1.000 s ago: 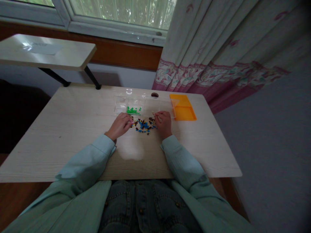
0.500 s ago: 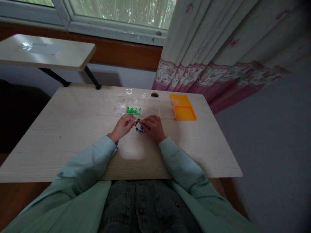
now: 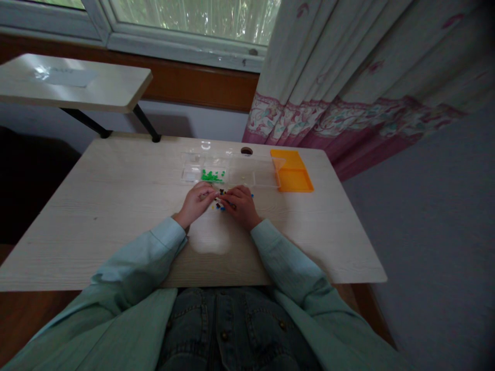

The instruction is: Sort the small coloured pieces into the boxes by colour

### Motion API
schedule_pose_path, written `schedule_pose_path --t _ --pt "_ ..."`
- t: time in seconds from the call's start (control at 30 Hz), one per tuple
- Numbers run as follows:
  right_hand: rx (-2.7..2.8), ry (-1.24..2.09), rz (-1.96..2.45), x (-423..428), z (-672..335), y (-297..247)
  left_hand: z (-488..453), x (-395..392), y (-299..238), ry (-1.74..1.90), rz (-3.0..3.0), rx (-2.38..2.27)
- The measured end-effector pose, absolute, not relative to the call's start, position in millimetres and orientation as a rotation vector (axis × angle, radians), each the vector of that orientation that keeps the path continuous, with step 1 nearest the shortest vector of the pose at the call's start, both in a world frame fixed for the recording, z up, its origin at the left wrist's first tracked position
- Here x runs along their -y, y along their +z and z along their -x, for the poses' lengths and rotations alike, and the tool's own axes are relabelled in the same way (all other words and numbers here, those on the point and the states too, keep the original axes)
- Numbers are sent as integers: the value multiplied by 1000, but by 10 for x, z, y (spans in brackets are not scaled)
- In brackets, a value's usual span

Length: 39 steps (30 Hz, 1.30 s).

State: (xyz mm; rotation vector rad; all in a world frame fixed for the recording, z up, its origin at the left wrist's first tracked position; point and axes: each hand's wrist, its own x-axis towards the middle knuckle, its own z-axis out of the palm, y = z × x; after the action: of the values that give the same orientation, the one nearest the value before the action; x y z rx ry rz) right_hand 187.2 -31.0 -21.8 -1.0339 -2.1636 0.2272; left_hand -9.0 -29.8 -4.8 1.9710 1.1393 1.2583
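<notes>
A pile of small blue, dark and yellow beads (image 3: 221, 205) lies on the wooden table (image 3: 116, 206), mostly hidden under my hands. My left hand (image 3: 196, 202) rests at the pile's left edge, fingers curled and pinched together. My right hand (image 3: 240, 205) lies over the pile with curled fingers, its fingertips meeting those of the left hand. What either hand pinches is too small to name. Just beyond the hands stands a clear compartment box (image 3: 247, 175); one compartment holds green beads (image 3: 212, 176).
The box's orange lid (image 3: 293, 173) lies open at the right. A round hole (image 3: 246, 151) pierces the table's far edge. A second desk (image 3: 69, 85) stands at the back left under the window. A flowered curtain (image 3: 348, 93) hangs at the right.
My right hand has slid left from beside the orange lid onto the bead pile, covering most of it and meeting the left hand. The left hand has hardly moved.
</notes>
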Motion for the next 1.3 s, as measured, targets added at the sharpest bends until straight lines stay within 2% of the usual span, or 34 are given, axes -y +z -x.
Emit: schedule_pose_path --t 0.5,1.3 --pt "2018 332 976 363 -1798 -143 -19 404 -55 1464 -1900 -1298" --pt "2039 279 1072 357 -1858 -101 45 371 -61 1360 -2002 -1259"
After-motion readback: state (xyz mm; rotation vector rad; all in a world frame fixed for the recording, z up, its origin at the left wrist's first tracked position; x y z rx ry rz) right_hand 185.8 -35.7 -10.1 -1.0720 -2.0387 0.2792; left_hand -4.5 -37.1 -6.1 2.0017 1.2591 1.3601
